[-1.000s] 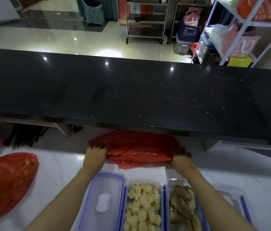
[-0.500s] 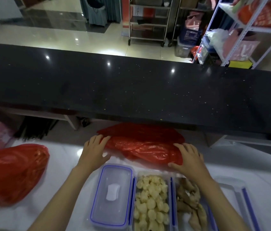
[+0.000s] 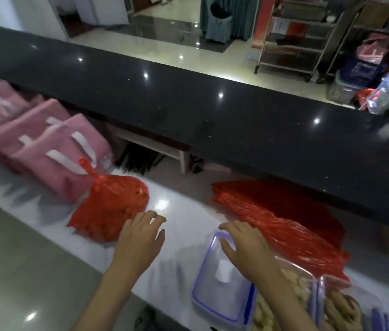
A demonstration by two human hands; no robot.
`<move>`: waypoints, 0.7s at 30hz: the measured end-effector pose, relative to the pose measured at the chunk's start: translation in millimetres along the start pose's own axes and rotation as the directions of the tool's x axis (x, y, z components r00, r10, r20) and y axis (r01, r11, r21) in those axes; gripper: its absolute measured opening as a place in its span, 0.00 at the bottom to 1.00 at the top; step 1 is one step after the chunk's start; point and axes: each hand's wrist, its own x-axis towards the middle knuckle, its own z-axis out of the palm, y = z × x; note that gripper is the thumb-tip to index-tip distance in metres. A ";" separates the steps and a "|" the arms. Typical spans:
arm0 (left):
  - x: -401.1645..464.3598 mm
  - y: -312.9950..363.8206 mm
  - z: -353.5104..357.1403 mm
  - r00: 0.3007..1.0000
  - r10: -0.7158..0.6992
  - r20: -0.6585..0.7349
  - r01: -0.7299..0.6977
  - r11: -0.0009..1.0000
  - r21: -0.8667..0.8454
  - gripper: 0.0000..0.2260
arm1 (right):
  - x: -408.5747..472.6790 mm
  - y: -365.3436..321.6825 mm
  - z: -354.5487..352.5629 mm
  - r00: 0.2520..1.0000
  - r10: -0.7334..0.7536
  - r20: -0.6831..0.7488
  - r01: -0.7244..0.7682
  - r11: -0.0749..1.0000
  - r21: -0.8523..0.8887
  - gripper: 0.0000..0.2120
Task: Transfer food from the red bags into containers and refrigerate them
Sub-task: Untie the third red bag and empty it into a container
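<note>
Thin, glossy red plastic crinkles on a knotted bag (image 3: 111,206) and a flattened bag (image 3: 281,223), both lying on a polished white counter (image 3: 179,225) that mirrors the ceiling lights. A clear plastic lid (image 3: 219,280) with a blue rim sits beside them, while matt pink cloth bags (image 3: 45,149) with white straps lean at left. Behind runs a speckled black stone ledge (image 3: 212,120), glossy and smooth.

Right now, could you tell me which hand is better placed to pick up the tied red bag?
Left. The left hand hovers open beside the tied red bag; the right hand is over the container lid.
</note>
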 end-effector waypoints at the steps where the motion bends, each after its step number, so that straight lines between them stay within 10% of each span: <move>1: -6.4 -13.5 -6.2 1.000 -0.016 -0.009 0.016 1.000 0.003 0.12 | 8.8 -16.0 8.0 1.000 -0.029 0.006 0.029 1.000 0.009 0.14; 12: -11.9 -158.4 -36.4 0.931 -0.355 -0.078 0.331 0.917 -0.221 0.17 | 88.6 -162.0 67.4 0.986 -0.115 0.117 0.119 0.992 -0.032 0.12; 16: 24.8 -177.0 -39.7 0.951 -0.305 0.050 0.303 0.886 -0.350 0.30 | 99.4 -191.5 76.3 0.994 -0.070 0.084 0.074 0.996 -0.043 0.12; 21: 61.8 -185.7 -28.2 0.953 -0.160 0.257 0.264 0.856 -0.445 0.18 | 104.1 -212.8 74.5 0.999 0.001 0.032 0.001 0.999 -0.044 0.11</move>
